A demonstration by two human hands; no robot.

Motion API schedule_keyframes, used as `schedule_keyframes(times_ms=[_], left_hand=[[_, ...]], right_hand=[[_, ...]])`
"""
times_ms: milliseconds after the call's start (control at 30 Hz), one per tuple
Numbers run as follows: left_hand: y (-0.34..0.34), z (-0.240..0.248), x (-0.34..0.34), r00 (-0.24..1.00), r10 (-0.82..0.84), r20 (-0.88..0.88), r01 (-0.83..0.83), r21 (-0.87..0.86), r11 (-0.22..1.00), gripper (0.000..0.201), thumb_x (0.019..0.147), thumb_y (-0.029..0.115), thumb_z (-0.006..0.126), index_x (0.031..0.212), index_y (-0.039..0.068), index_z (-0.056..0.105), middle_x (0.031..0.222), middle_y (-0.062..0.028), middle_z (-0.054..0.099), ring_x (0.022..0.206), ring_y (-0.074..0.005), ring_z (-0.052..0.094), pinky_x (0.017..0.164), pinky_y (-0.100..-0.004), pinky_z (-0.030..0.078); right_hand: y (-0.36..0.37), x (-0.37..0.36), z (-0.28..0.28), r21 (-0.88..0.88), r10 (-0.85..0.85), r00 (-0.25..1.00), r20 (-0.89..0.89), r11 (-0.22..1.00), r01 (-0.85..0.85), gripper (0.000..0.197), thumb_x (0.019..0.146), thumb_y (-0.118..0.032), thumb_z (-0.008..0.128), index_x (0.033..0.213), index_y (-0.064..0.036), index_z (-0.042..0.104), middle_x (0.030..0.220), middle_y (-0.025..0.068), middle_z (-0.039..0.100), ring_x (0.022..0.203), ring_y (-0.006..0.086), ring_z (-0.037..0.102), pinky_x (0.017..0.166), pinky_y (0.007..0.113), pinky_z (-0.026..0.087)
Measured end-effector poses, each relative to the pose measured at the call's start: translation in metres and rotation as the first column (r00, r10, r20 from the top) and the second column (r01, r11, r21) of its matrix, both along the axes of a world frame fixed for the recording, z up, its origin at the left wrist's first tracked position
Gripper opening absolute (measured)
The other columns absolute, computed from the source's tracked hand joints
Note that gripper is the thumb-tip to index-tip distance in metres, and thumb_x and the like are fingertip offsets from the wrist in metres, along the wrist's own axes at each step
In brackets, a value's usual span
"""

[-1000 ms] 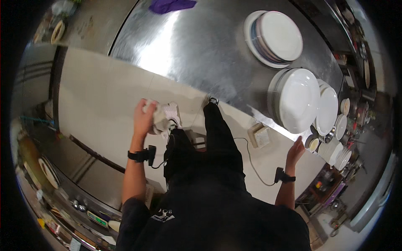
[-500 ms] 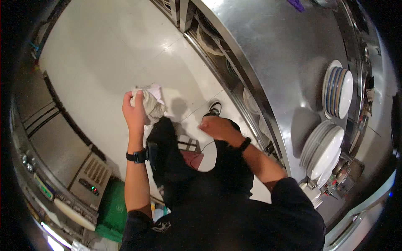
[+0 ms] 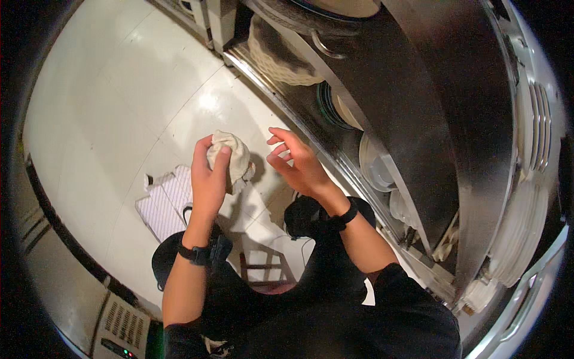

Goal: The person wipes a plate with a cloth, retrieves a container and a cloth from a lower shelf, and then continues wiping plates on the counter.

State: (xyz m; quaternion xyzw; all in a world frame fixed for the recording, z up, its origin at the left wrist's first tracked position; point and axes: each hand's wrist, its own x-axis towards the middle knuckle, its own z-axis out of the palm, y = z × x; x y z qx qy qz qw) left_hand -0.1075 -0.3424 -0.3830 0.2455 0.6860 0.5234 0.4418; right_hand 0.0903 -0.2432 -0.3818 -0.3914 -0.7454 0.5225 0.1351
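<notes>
My left hand (image 3: 210, 170) is closed around a crumpled off-white cloth (image 3: 234, 157), thumb pressed on top. Just past it, my right hand (image 3: 300, 163) is raised with fingers apart and slightly bent, holding nothing; a gap separates it from the cloth. Beside my left wrist, low near my knee, is a flat white piece with thin purple stripes (image 3: 164, 206); whether it is folded fabric or something else I cannot tell.
On my right runs a steel counter with an under-shelf (image 3: 353, 140) holding a woven basket (image 3: 278, 57), dark-rimmed plates (image 3: 335, 106) and a clear bowl (image 3: 376, 164). Stacked white plates (image 3: 521, 233) stand on the counter. A steel appliance (image 3: 122, 320) is at lower left; a dark stool (image 3: 266, 263) shows between my legs.
My view has swung toward the shelf under the counter. My right hand has risen from my knee and its fingers have spread. The cloth stays in my left hand, now nearer the right.
</notes>
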Motion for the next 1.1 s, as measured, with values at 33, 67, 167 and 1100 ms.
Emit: schedule_keyframes(times_ms=[33,67,167,1100], left_hand=[[0.005,0.004,0.002,1.0,-0.015,-0.015,0.015,0.019,1.0,0.034,0.099,0.022,0.06,0.124,0.0,0.054,0.107,-0.0089,0.065,0.1,-0.017,0.061,0.089,-0.0303,0.049],[0.009,0.009,0.004,0.999,-0.046,-0.006,0.046,0.023,0.999,0.034,0.1,0.023,0.06,0.125,0.0,0.054,0.107,-0.0087,0.065,0.1,-0.016,0.061,0.089,-0.0297,0.05],[0.017,0.002,0.012,0.991,-0.134,-0.009,0.134,0.13,0.982,0.035,0.1,0.021,0.062,0.128,0.002,0.052,0.107,-0.0079,0.065,0.099,-0.0134,0.061,0.087,-0.0279,0.05],[0.013,0.042,0.132,0.726,-0.687,0.001,0.657,0.292,0.695,0.057,0.102,0.049,0.047,0.138,0.005,0.051,0.144,-0.0152,0.052,0.128,-0.0292,0.054,0.098,-0.0412,0.047]], right_hand=[[0.001,-0.002,0.003,0.019,-0.015,1.0,-0.015,1.0,0.015,0.062,0.094,-0.035,0.068,0.141,-0.0017,0.045,0.124,0.0175,0.057,0.094,0.0255,0.065,0.077,0.036,0.055],[-0.003,-0.002,0.011,-0.06,-0.031,0.999,-0.03,0.998,0.029,0.059,0.094,-0.026,0.068,0.143,-0.0023,0.044,0.127,0.014,0.057,0.099,0.021,0.063,0.076,0.032,0.054],[-0.009,-0.003,0.04,-0.097,-0.011,0.996,-0.084,0.995,0.003,0.063,0.092,-0.019,0.067,0.148,-0.0054,0.04,0.133,0.0125,0.055,0.11,0.0195,0.06,0.083,0.031,0.052],[-0.074,0.247,0.135,0.465,-0.559,0.827,-0.066,0.716,0.521,0.043,0.087,-0.016,0.061,0.128,-0.004,0.057,0.1,0.0235,0.066,0.095,0.0423,0.063,0.088,0.047,0.052]])
